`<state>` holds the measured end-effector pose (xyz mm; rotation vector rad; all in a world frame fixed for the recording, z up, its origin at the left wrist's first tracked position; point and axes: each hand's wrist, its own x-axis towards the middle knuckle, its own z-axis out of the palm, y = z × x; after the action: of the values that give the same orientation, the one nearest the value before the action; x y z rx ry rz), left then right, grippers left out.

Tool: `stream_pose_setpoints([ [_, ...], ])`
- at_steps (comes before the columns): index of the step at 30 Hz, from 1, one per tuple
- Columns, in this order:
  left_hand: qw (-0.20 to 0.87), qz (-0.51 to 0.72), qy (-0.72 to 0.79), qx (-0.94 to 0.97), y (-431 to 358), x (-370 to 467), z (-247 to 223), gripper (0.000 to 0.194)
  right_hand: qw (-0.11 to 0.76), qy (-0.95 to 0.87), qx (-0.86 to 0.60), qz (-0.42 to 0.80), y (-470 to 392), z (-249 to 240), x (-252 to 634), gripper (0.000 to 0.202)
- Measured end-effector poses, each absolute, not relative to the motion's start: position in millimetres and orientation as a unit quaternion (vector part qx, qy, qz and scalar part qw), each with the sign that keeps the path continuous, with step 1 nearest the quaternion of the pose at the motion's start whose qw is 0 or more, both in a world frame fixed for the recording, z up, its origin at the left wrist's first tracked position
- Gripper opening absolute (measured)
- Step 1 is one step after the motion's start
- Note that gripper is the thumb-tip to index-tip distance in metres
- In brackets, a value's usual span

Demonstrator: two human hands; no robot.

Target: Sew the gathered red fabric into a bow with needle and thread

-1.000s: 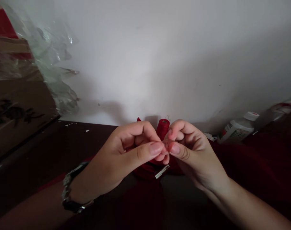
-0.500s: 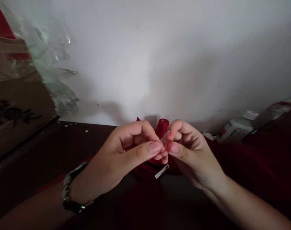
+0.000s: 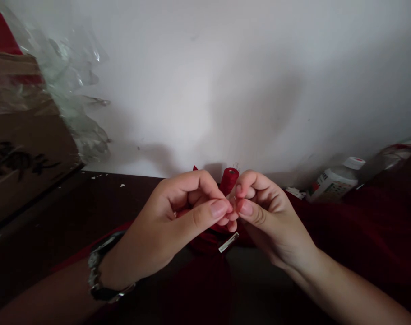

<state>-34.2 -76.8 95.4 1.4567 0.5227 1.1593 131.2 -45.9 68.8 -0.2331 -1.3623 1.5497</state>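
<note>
My left hand (image 3: 185, 216), with a watch (image 3: 102, 266) at its wrist, is pinched closed, thumb against index finger. Facing it, my right hand (image 3: 264, 212) is closed too, its thumb tip close to the left fingertips. Whatever is between the fingertips is too small to make out. Just behind the hands stands a spool of red thread (image 3: 229, 178), with thin pins or needles by its top. Below the fingertips a small pale strip (image 3: 228, 242) lies on dark red cloth (image 3: 198, 280).
A cardboard box (image 3: 25, 135) with clear plastic wrap (image 3: 86, 131) stands at the left. At the right a white bottle (image 3: 335, 180) leans near the wall, beside more red cloth (image 3: 361, 225). Small white scraps (image 3: 122, 185) lie on the dark table (image 3: 124, 205).
</note>
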Motion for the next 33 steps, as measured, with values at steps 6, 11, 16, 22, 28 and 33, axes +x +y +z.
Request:
stream_pose_setpoints([
  [6,0.561,0.499,0.225,0.621,-76.2,-33.3,94.4,0.013,0.513,-0.544,-0.099,0.657,-46.8,69.4,130.9,0.011],
  [11,0.550,0.503,0.229,0.626,-75.7,-32.4,92.7,0.011,0.503,-0.520,-0.082,0.685,-46.4,69.6,129.2,0.010],
  [16,0.533,0.506,0.236,0.636,-76.0,-32.1,91.2,0.012,0.493,-0.504,-0.067,0.706,-46.1,68.3,129.2,0.007],
  [22,0.522,0.511,0.235,0.641,-76.8,-31.5,91.5,0.014,0.493,-0.494,-0.064,0.713,-46.4,68.1,129.9,0.007],
  [28,0.460,0.516,0.278,0.667,-79.4,-28.8,93.7,0.013,0.487,-0.484,-0.060,0.724,-47.4,71.1,128.5,0.007],
  [33,0.368,0.518,0.318,0.704,-80.3,-27.5,96.0,0.014,0.485,-0.478,-0.059,0.730,-49.0,70.2,127.8,0.007],
])
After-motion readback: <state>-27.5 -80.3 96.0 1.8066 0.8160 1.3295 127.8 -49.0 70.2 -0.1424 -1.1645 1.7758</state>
